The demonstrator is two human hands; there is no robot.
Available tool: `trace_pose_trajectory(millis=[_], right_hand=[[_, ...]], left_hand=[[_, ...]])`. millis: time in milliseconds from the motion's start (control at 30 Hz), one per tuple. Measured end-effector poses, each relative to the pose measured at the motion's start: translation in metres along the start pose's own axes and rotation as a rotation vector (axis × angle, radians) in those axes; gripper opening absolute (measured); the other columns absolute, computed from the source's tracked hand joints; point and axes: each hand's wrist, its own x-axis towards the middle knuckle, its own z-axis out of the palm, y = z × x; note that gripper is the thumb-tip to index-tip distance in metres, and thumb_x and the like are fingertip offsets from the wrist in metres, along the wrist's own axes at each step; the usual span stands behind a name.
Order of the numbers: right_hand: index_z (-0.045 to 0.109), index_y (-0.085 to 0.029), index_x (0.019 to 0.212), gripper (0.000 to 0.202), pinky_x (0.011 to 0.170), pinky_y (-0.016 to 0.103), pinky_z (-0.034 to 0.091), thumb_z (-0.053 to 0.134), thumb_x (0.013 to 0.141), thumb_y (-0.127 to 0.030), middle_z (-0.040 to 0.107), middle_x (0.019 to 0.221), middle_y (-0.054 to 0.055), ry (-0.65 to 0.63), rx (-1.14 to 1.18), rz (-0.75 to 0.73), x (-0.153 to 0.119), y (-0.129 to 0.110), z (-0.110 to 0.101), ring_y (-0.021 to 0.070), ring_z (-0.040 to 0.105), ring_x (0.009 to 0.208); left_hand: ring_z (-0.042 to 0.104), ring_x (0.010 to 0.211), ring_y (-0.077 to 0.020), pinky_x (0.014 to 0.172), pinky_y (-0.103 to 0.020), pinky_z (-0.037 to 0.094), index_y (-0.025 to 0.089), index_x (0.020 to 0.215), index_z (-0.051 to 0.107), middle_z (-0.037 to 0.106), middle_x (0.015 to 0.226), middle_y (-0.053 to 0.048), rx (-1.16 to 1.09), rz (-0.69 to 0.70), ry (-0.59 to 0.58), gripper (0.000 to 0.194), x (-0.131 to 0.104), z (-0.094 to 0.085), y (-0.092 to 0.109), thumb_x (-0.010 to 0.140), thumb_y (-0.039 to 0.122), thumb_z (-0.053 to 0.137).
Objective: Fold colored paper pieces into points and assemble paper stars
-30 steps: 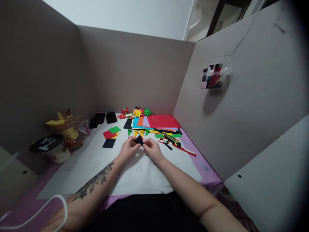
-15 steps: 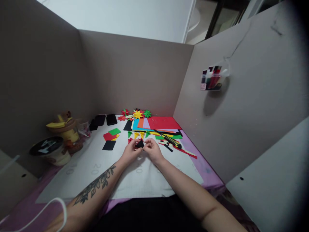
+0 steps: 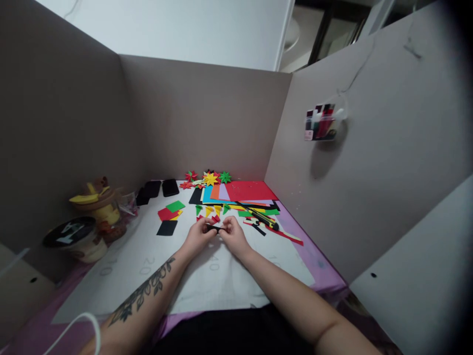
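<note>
Between my fingertips, above the white sheet, is a small folded piece of black paper (image 3: 213, 228), seen nearly edge-on as a thin dark strip. My left hand (image 3: 199, 232) pinches its left end, and my right hand (image 3: 233, 234) pinches the right end. Both hands are closed and close together. Just beyond them lie small folded paper points in green (image 3: 198, 210), yellow (image 3: 209, 211) and red (image 3: 216, 218). To the left of my hands are a flat black paper square (image 3: 167, 228), a red square (image 3: 167, 214) and a green square (image 3: 175, 206).
Finished paper stars (image 3: 211, 179) sit at the back. Coloured paper sheets (image 3: 251, 190) are stacked before them. A yellow-black utility knife (image 3: 264, 218) lies right, near paper strips (image 3: 291, 237). A black-lidded tub (image 3: 79, 239) and pots (image 3: 99, 207) stand left. Grey panels (image 3: 207, 113) enclose the table.
The black paper has turned from a visible triangle to a thin edge-on strip. Both hands still hold it. The whole view has shifted slightly.
</note>
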Motion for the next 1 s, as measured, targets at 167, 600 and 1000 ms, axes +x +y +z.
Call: trace_pose_trajectory(millis=[167, 600, 1000], right_hand=[[0.04, -0.022, 0.087, 0.03, 0.052, 0.019, 0.035, 0.056, 0.063, -0.015, 0.046, 0.061, -0.009, 0.015, 0.044, 0.047, 0.002, -0.002, 0.001, 0.0084, 0.046, 0.051], [0.04, -0.023, 0.095, 0.034, 0.046, 0.018, 0.033, 0.052, 0.064, -0.015, 0.046, 0.051, -0.012, -0.065, 0.078, 0.117, 0.001, -0.003, -0.003, 0.009, 0.045, 0.044], [0.036, -0.023, 0.093, 0.028, 0.052, 0.021, 0.038, 0.051, 0.069, -0.021, 0.046, 0.053, -0.011, 0.001, 0.108, 0.099, 0.007, 0.003, -0.011, 0.0108, 0.049, 0.048]], left_hand=[[0.05, 0.043, -0.009, 0.044, -0.019, 0.036, 0.018, 0.086, 0.052, 0.061, 0.058, 0.004, -0.002, -0.037, -0.007, 0.026, -0.002, 0.001, -0.001, 0.064, 0.023, 0.064], [0.048, 0.037, -0.0083, 0.039, -0.017, 0.032, 0.017, 0.087, 0.049, 0.057, 0.048, 0.006, -0.121, -0.17, -0.028, 0.033, -0.003, 0.002, -0.002, 0.061, 0.025, 0.068], [0.05, 0.039, -0.0092, 0.042, -0.017, 0.033, 0.017, 0.082, 0.052, 0.056, 0.048, 0.006, -0.111, -0.195, -0.095, 0.031, -0.002, -0.002, -0.003, 0.059, 0.027, 0.071]])
